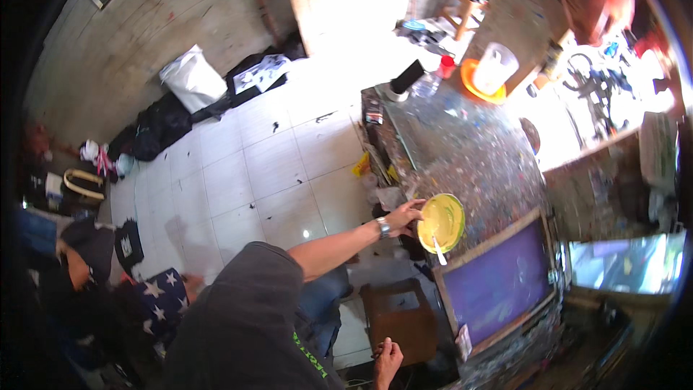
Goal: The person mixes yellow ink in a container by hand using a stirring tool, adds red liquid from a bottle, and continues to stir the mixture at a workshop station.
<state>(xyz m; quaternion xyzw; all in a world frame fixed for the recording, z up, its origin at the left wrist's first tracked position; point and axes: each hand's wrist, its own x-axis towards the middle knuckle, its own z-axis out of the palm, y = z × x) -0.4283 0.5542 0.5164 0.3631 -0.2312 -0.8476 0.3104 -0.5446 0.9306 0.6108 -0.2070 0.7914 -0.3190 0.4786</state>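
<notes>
My left hand (408, 215), with a metal watch on the wrist, reaches out and grips the near-left rim of a yellow bowl (452, 209). Thick yellow paint-like stuff coats the inside of the bowl, and a white-handled spoon (439, 251) leans out over its lower edge. The bowl is at the edge of a paint-spattered table (476, 152), beside a wooden-framed purple screen (498, 282). Lower down, my right hand (389, 362) is closed, its fingers curled near a brown board (404, 321). Something small and dark shows at its fingers, too unclear to name.
On the table's far part stand an orange dish (471, 85) with a translucent white tub (497, 66) and a black-and-white cylinder (406, 81). Black bags (162, 121) line the wall. At lower left is another person (79, 274) beside star-patterned cloth (162, 296).
</notes>
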